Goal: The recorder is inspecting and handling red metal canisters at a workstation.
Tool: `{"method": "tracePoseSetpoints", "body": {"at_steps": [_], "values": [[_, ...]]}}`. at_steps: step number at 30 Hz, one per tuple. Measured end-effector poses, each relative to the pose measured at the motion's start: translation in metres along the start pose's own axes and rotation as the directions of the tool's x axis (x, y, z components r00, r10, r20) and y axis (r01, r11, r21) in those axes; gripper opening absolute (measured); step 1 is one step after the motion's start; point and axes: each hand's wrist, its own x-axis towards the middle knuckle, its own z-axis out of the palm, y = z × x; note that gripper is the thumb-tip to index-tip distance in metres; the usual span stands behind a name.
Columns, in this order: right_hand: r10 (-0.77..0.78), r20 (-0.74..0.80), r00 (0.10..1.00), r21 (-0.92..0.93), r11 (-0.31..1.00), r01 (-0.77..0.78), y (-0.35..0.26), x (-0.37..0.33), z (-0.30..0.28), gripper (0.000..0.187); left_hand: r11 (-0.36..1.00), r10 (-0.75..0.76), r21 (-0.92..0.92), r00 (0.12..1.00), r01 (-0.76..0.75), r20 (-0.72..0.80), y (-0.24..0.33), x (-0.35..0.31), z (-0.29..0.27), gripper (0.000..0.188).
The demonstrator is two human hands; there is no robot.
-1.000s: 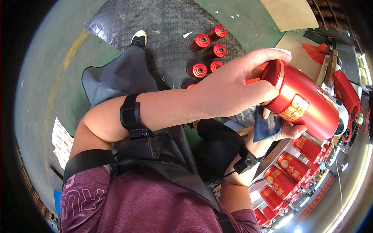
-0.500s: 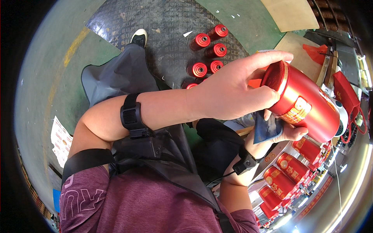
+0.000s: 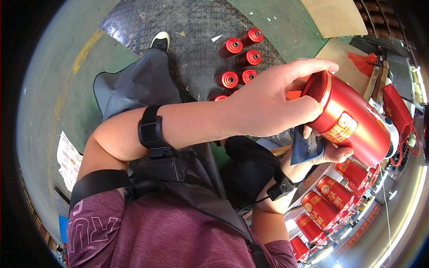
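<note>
Red metallic cylindrical canister (image 3: 359, 127) with gold print, tilted, at right, held in both hands: left hand (image 3: 280, 99) clasping its left end, right hand (image 3: 334, 153) cupping near side. Barely shifted right since second ago; grips unchanged, handling seemingly ongoing.

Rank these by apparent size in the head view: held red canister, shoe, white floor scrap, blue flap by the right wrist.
1. Held red canister
2. Blue flap
3. Shoe
4. White floor scrap
Apparent sizes only; distances differ.

Floor (image 3: 292, 29) is green, yellow stripe (image 3: 86, 53) at left. Dark mat (image 3: 190, 60) lies upper centre. Light strip (image 3: 416, 200) curves lower right.
</note>
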Motion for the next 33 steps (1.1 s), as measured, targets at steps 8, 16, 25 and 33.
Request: {"method": "tracePoseSetpoints", "body": {"at_steps": [8, 16, 25, 33], "values": [[-0.008, -0.014, 1.0, 0.022, 1.0, 0.008, 0.002, 0.0, -0.002, 0.105, 0.998, 0.058, 0.021, 0.998, -0.057, -0.021, -0.003, 0.002, 0.0, 0.056], [-0.018, 0.419, 0.908, 0.414, 0.894, -0.173, 0.005, 0.01, -0.023, 0.104, 1.0, 0.011, -0.005, 1.0, -0.011, -0.006, 0.0, 0.001, 0.002, 0.057], [-0.008, 0.02, 1.0, 0.057, 0.998, 0.007, 0.001, 0.0, -0.001, 0.105, 0.999, 0.023, 0.045, 1.0, -0.022, -0.02, 0.001, 0.001, 0.001, 0.056], [0.015, 0.086, 0.996, 0.251, 0.967, -0.036, 0.002, 0.005, -0.002, 0.106, 0.995, -0.094, 0.035, 0.995, 0.094, 0.024, 0.017, -0.001, 0.0, 0.06]]}}
